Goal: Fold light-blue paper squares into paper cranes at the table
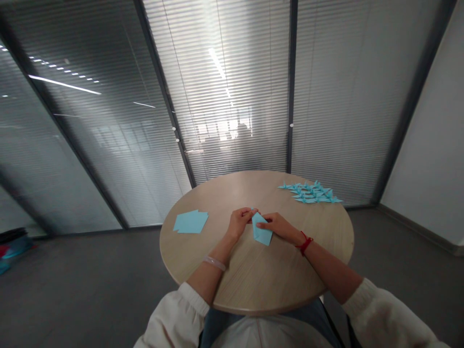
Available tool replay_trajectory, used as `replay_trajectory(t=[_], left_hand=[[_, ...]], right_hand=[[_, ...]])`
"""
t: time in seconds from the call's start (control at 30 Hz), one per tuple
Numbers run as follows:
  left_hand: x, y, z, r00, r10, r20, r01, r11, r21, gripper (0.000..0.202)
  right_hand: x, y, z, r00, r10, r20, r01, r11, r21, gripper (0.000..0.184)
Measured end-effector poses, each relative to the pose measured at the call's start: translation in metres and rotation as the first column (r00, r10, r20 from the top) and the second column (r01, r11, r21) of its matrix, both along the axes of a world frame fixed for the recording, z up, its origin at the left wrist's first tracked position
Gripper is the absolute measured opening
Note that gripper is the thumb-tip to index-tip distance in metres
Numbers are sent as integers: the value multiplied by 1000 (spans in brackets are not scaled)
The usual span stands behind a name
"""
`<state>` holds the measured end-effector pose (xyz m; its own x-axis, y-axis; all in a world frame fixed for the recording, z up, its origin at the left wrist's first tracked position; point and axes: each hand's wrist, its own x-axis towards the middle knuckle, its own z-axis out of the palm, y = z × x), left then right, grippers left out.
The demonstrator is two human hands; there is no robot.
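A partly folded piece of light blue paper (261,235) is held between my hands over the middle of the round table. My left hand (240,221) pinches it near its top corner. My right hand (277,225) grips its right side, with the thumb lying across the front face. The paper has a kite-like outline, narrow at the top and wider below. Some of its upper edge is hidden by my fingers.
Flat light blue paper sheets (191,222) lie overlapped on the table's left side. Several folded blue paper cranes (313,192) sit grouped at the back right. The round wooden table (253,285) stands before a glass wall with blinds (235,87).
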<state>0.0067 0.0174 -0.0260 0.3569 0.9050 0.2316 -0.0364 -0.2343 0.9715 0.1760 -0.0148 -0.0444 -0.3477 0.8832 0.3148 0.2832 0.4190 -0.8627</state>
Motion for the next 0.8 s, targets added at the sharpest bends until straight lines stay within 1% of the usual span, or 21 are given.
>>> replay_trajectory(t=[0.1, 0.3, 0.4, 0.5, 0.57, 0.63, 0.7, 0.8], left_hand=[[0, 0, 0, 1000, 5, -8, -5, 1000, 13, 44], [-1, 2, -4, 997, -36, -71, 34, 999, -25, 45], [-2, 4, -4, 995, -9, -103, 9, 1000, -5, 45], [-3, 5, -3, 990, 12, -138, -9, 1000, 18, 45], [-3, 5, -3, 985, 9, -175, -5, 1000, 21, 45], [-2, 4, -4, 970, -14, -241, 21, 999, 24, 45], [-1, 1, -5, 950, -54, -309, 63, 998, 18, 46], [1, -4, -4, 928, -118, -353, 121, 993, -13, 46]], right_hand=[[0, 0, 2, 999, -33, 8, 33, 999, 10, 39], [1, -2, 2, 997, -75, -1, 75, 997, 24, 41], [0, -1, 0, 996, -79, 40, 77, 995, 58, 40], [0, 2, -1, 979, -188, 77, 178, 977, 119, 39], [0, 4, -2, 959, -283, 35, 275, 951, 142, 36], [1, 6, -1, 945, -324, -45, 327, 933, 148, 30], [1, 6, -1, 950, -292, -108, 305, 942, 142, 27], [1, 6, 0, 968, -220, -121, 235, 963, 128, 25]])
